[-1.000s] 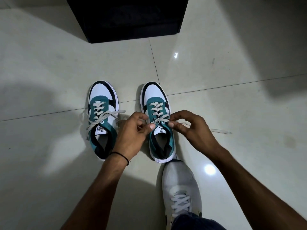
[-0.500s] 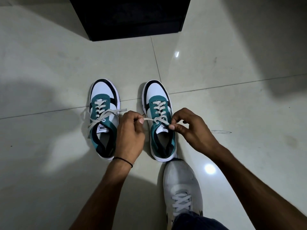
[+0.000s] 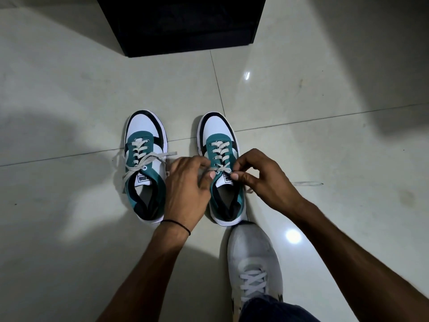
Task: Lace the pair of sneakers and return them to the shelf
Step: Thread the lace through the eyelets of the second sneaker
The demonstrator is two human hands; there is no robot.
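Two white, teal and black sneakers stand side by side on the floor, toes pointing away from me. The left sneaker (image 3: 145, 159) has its grey lace ends lying loose across its top. Over the right sneaker (image 3: 220, 145), my left hand (image 3: 188, 189) pinches the grey lace (image 3: 219, 169) at the top eyelet on its left side. My right hand (image 3: 262, 177) pinches the same lace on the right side. Another lace end (image 3: 306, 183) trails on the floor to the right.
A black shelf unit (image 3: 183, 22) stands on the pale tiled floor (image 3: 69, 89) beyond the sneakers. My own foot in a white shoe (image 3: 253, 259) rests just behind the right sneaker.
Both hands have drawn closer together over the top eyelets of the right sneaker, and the stretch of lace held out to the left has shortened. The left sneaker has not moved.
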